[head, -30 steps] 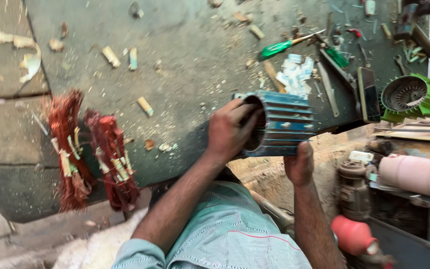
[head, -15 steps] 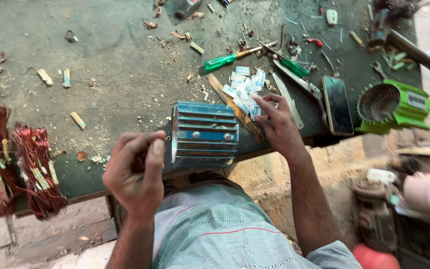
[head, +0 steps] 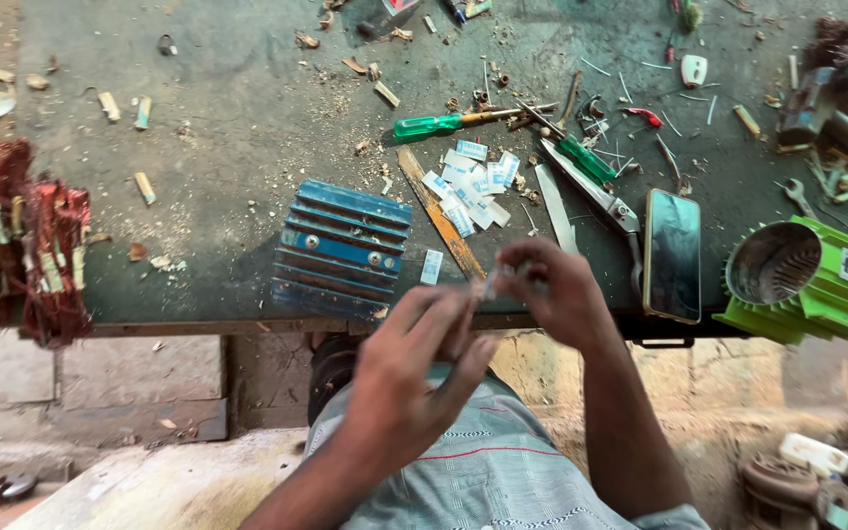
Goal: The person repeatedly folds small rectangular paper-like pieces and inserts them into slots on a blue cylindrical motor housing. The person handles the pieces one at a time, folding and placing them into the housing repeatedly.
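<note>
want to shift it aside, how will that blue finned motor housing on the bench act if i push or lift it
The blue finned motor housing looks like cast metal, so probably heavy and rigid. It rests on its ribbed side on the bench, so it should slide rather than roll. It sits near the bench edge, so a push toward you might tip it off.

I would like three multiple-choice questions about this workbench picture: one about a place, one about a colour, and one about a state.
1. Where is the blue finned motor housing?
A. on the floor
B. on the bench near its front edge
C. in the left hand

2. What colour is the screwdriver handle?
A. green
B. red
C. black

3. What are the hands doing?
A. resting flat on the bench
B. gripping the housing
C. both pinching a small pale slip between them

Answers:
1 B, it sits on the bench top by the edge.
2 A, the handle is clearly green.
3 C, the left hand and right hand meet on the slip, above the lap.
</note>
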